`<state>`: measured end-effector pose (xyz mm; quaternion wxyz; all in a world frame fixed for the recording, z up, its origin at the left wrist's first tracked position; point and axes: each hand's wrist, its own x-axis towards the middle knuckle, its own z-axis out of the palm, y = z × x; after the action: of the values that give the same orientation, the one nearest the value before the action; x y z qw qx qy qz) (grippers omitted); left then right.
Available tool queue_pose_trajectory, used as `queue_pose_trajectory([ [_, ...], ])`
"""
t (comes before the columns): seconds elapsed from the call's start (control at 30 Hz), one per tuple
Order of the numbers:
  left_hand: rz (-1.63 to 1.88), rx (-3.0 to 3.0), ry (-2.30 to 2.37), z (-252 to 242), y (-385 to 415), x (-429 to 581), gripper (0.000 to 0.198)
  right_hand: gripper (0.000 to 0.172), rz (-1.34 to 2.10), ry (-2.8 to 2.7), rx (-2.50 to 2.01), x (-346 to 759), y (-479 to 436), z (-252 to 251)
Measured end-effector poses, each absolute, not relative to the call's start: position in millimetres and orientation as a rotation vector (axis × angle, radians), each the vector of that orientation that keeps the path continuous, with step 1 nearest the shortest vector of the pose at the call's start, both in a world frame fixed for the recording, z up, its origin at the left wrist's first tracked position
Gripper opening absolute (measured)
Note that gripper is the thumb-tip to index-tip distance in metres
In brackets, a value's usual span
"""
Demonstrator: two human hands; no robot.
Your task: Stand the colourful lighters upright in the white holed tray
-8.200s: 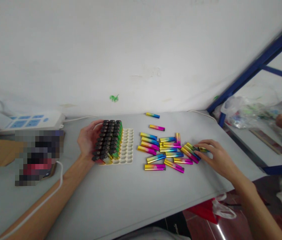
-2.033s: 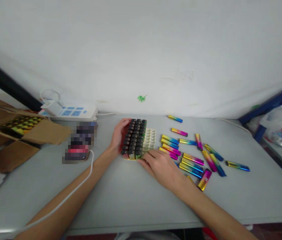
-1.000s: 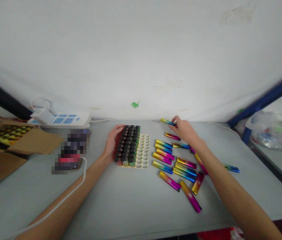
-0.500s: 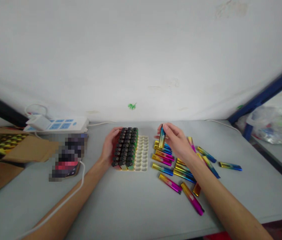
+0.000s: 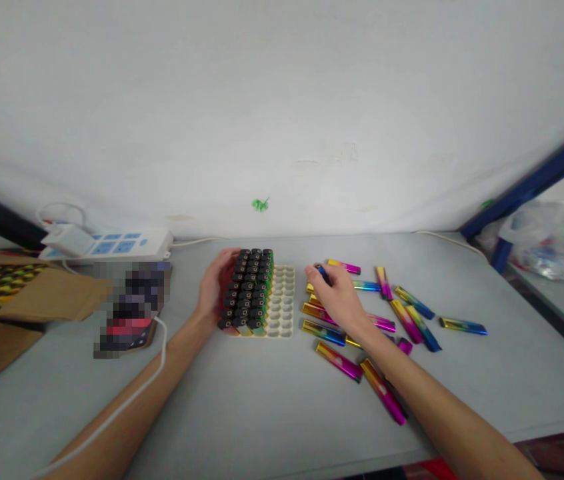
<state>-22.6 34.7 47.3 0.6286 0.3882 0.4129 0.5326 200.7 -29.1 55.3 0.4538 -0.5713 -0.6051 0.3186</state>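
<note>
Shiny metallic lighters (image 5: 338,362) in yellow, pink and blue lie scattered on the table. My right hand (image 5: 337,293) is closed around one upright lighter (image 5: 321,272), whose dark top pokes out between thumb and fingers. To its left is a cream tray (image 5: 282,300) with rows of holes. Black-topped lighters (image 5: 249,283) stand upright in the left columns, while the right columns show bare holes. My left hand (image 5: 213,283) curls round the left side of this block, its fingertips partly hidden behind it.
On the left, an open cardboard box (image 5: 57,290) holds more black and yellow pieces. A blurred phone (image 5: 137,307) with a white cable (image 5: 162,353) lies near my left forearm. A white power strip (image 5: 122,245) stands against the wall. Plastic bags (image 5: 552,240) sit beyond the blue post.
My right hand has lowered and turned over, so its lighter now shows only its top and the lighters underneath are more covered. My left hand stays at the tray.
</note>
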Motion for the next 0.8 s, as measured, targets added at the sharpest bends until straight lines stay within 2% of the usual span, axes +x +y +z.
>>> queue_pose_trajectory([
  [0.2,1.322,0.915,1.0,39.8,34.0,-26.9,0.015,0.036,0.758,-1.544,-1.5,201.6,-26.3,47.4],
  [0.43,1.305,0.872,0.979,39.4,32.0,-26.8,0.015,0.04,0.764,-1.586,-1.478,201.2,-29.5,48.4],
  [0.63,1.31,0.883,0.969,37.6,32.3,-27.7,0.02,0.035,0.858,-1.622,-1.341,205.3,-31.0,50.6],
  [0.8,1.337,0.889,0.956,35.6,33.3,-26.3,0.02,0.039,0.53,-1.842,-1.247,205.1,-19.9,57.3],
])
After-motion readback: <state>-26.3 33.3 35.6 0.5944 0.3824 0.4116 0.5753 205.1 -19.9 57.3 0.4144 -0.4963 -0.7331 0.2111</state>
